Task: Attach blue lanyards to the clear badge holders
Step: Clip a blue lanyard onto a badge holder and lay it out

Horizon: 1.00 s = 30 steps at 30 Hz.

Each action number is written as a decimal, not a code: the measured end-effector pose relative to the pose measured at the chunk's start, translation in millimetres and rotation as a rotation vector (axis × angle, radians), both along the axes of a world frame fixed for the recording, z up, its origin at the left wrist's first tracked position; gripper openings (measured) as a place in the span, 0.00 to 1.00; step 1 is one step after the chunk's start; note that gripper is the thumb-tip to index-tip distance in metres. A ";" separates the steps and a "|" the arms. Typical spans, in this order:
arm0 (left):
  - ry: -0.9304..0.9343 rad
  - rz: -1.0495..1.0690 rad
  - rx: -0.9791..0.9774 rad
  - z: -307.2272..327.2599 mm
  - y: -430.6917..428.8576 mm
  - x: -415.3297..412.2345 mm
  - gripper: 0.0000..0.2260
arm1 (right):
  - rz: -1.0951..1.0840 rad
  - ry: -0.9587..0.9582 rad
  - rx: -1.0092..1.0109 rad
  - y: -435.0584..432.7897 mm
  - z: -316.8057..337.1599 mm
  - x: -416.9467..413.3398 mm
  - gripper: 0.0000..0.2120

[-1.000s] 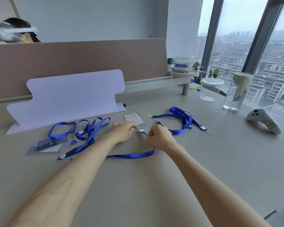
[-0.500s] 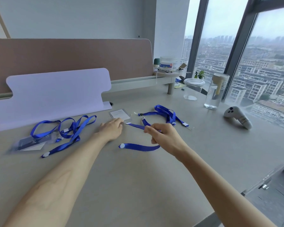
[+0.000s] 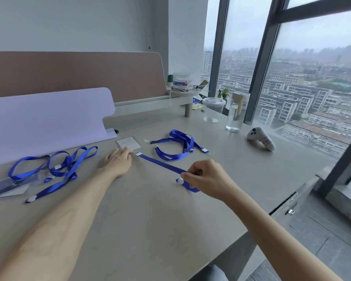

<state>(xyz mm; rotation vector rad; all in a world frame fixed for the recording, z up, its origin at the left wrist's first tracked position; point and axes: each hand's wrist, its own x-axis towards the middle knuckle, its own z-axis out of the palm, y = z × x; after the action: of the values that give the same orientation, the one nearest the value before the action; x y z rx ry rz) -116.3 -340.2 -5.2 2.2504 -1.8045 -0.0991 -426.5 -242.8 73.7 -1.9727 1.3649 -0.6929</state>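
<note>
- Across the grey desk (image 3: pixel 150 230), we have turned our view to the right since a second ago, so the tall window (image 3: pixel 292 78) now fills the right side and the white board (image 3: pixel 49 118) has slid toward the left edge.
- At the left of the desk lies a tangle of blue lanyards (image 3: pixel 65 165) with a badge holder already on it (image 3: pixel 8 188); it looks untouched over the last second, which we take to be finished work.
- Beyond our hands a second loose lanyard (image 3: pixel 178 147) rests in a loop, not yet handled.
- Between our hands, the lanyard strap (image 3: pixel 160 164) that drooped in a curve half a second ago is now pulled out into a nearly straight line.
- Our right hand (image 3: pixel 207 179) has drawn back toward us and to the right, thumb and forefinger pinched shut on the strap beside its white button.
- Our left hand (image 3: pixel 118 161) lies flat, fingers down on the near edge of the clear badge holder (image 3: pixel 128 143), pinning it rather than gripping it.
- The strap's white clip end (image 3: pixel 138 154) sits just beside that holder; we cannot tell whether it is hooked in.
- We judge the strap is being straightened, so clipping comes next or has just been done.
</note>
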 end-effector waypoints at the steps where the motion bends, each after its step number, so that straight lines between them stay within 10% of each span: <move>1: 0.000 0.002 0.004 0.5 -0.1 0.1 0.14 | -0.009 0.012 0.002 2.7 1.1 -4.9 0.10; 14: 0.066 -0.222 -0.285 0.2 37.5 -53.8 0.21 | -0.065 0.027 0.053 10.8 -13.0 -16.8 0.09; 30: -0.025 -0.156 0.020 -1.9 48.0 -92.6 0.23 | -0.106 0.059 -0.125 54.6 -35.5 -79.7 0.06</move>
<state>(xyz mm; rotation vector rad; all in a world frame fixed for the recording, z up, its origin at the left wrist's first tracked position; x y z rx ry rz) -208.9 -292.3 -7.1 2.1306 -1.9987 -0.1182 -506.3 -188.2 38.2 -2.0443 1.5032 -0.7920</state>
